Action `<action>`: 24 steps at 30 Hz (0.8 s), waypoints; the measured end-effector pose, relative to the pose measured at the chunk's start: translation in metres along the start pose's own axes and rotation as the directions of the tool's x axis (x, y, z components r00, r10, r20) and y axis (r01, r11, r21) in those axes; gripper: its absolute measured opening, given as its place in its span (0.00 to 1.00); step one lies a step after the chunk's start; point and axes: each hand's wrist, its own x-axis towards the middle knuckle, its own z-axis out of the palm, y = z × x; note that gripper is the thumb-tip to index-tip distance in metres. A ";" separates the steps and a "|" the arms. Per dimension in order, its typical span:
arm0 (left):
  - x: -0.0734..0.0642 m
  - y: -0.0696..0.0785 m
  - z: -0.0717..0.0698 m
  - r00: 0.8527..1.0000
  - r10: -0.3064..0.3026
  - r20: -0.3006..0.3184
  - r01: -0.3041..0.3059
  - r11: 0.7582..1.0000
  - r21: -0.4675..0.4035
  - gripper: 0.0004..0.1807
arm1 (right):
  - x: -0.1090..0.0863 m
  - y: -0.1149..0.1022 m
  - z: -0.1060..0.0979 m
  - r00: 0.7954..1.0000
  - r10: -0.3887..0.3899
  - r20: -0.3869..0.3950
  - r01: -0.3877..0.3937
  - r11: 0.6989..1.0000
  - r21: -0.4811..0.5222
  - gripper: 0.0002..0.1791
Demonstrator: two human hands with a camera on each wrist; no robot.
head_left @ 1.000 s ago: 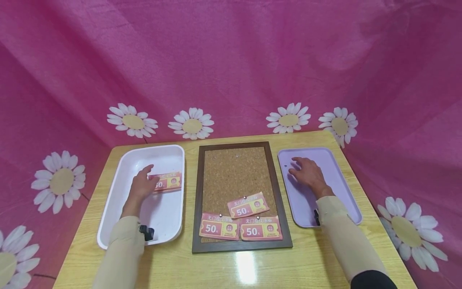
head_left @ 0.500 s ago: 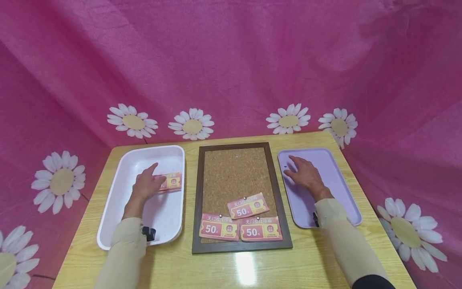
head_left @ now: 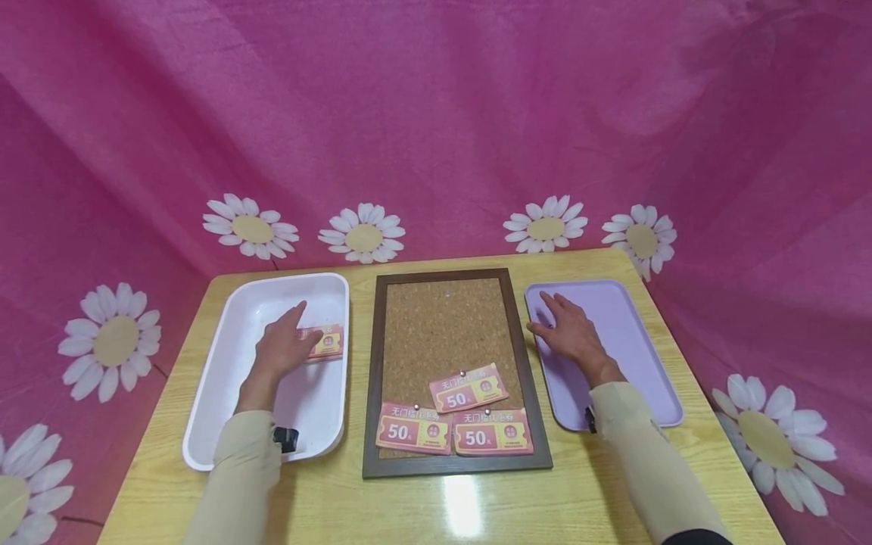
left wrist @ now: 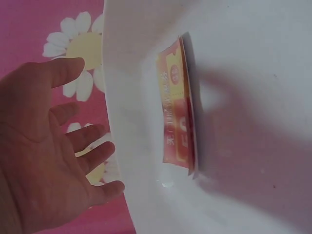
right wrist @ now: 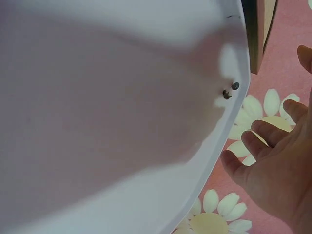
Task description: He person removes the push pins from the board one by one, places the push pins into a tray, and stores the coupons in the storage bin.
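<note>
My left hand [head_left: 282, 344] hangs over the white tub [head_left: 293, 401], holding nothing, its fingers spread. Below it lies a small stack of pink and yellow coupons [left wrist: 178, 107], partly covered by the thumb in the head view. On the other side, my right hand [head_left: 572, 333] hovers above the left edge of the lilac tray [head_left: 627, 356] with bare, parted fingers. Small dark thumbtacks [right wrist: 227, 94] lie by that tray's rim in the right wrist view; the hand hides them in the head view.
Between the two containers lies a framed corkboard [head_left: 436, 318]. Tacks fix several "50" coupons [head_left: 412, 431] to its lower part. A lone tack [head_left: 447, 294] sits near the board's top. A pink flowered cloth [head_left: 436, 129] rises behind the wooden table [head_left: 381, 515].
The left hand has shifted right and slightly up, over the coupon stack. My right hand has moved left to the lilac tray's left rim, its fingers more extended.
</note>
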 end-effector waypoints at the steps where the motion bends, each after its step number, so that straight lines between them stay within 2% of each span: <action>1: 0.000 0.001 0.000 1.000 0.010 -0.002 -0.010 1.000 0.012 0.41 | -0.001 -0.001 0.000 1.000 0.004 0.005 -0.004 1.000 0.006 0.44; 9: -0.007 0.011 -0.001 0.999 0.044 -0.005 -0.044 0.996 0.073 0.42 | -0.004 -0.007 -0.001 1.000 -0.003 0.021 0.003 1.000 0.004 0.46; 15: -0.010 0.016 -0.001 0.999 0.033 0.018 -0.034 0.997 0.072 0.42 | -0.006 -0.011 0.000 1.000 0.000 0.024 0.000 1.000 0.012 0.47; 20: -0.010 0.019 0.000 0.999 0.053 0.002 -0.053 0.996 0.066 0.41 | -0.007 -0.014 -0.001 1.000 0.000 0.011 0.000 0.999 0.035 0.47; 24: -0.009 0.021 0.002 0.998 0.063 -0.005 -0.063 0.996 0.058 0.41 | -0.008 -0.017 -0.002 0.999 -0.032 -0.008 0.032 0.998 0.051 0.46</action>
